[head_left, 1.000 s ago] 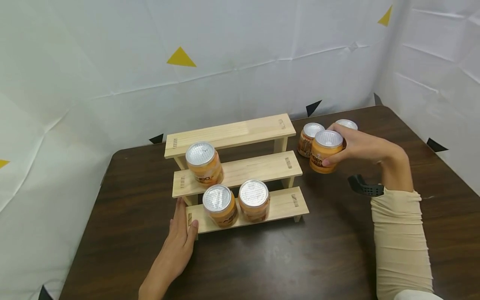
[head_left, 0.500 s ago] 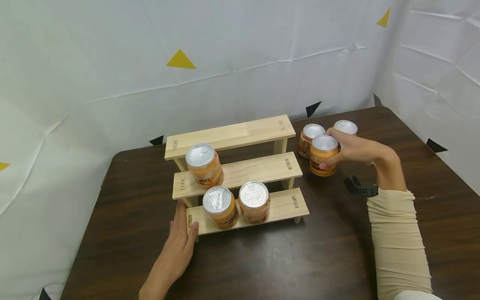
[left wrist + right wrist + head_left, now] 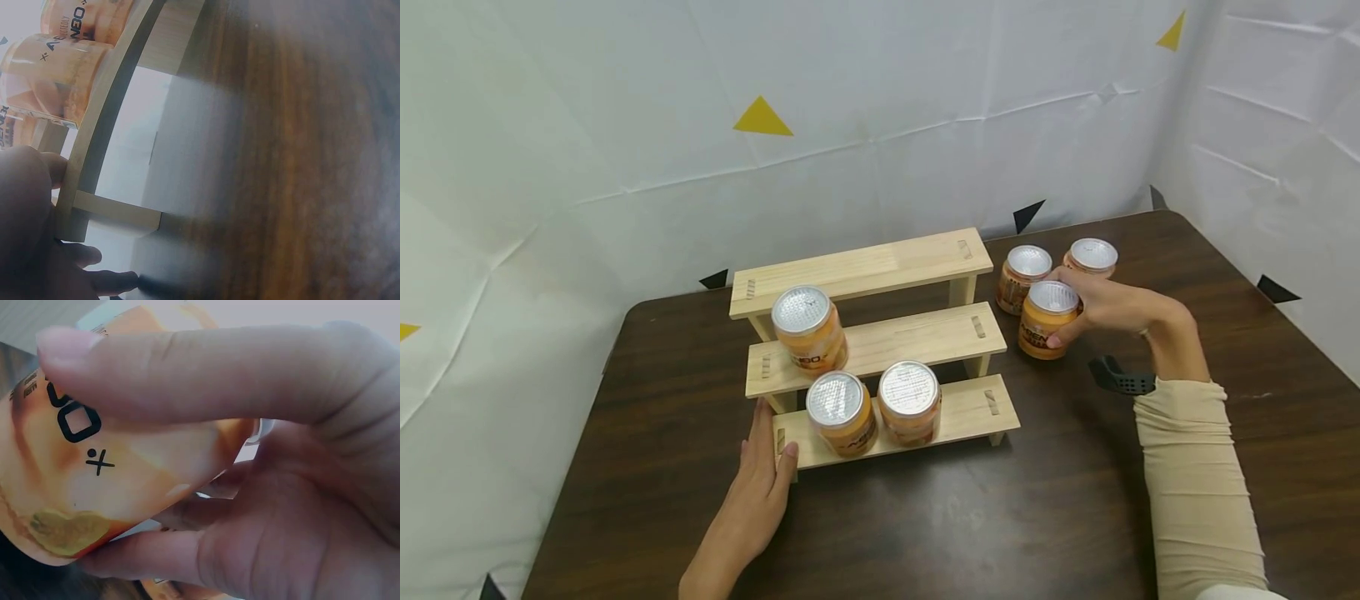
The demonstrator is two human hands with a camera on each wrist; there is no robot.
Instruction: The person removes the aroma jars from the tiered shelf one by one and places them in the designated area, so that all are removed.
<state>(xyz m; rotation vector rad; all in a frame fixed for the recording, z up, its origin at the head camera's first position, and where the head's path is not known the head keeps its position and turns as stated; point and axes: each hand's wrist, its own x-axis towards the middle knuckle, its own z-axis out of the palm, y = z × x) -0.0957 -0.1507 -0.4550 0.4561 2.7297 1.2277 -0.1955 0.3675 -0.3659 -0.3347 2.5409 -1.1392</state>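
A three-step wooden rack (image 3: 917, 254) stands mid-table. One orange can (image 3: 808, 328) sits on its middle step, two more (image 3: 841, 412) (image 3: 910, 402) on the bottom step. My right hand (image 3: 1093, 308) grips an orange can (image 3: 1045, 320) (image 3: 106, 462) standing on the table right of the rack, thumb and fingers curled round its side. Two other cans (image 3: 1022, 277) (image 3: 1091, 257) stand just behind it. My left hand (image 3: 760, 467) lies flat on the table, fingers straight, thumb touching the rack's bottom step at its left end (image 3: 81, 212).
The dark wooden table (image 3: 925, 517) is walled by white sheeting with yellow and black triangle marks. A black wrist strap (image 3: 1120, 377) shows at my right forearm. Table edges run close on the left and right.
My right hand has lowered the can it holds from above the table down onto the tabletop in front of the two other cans. The left hand has not moved.
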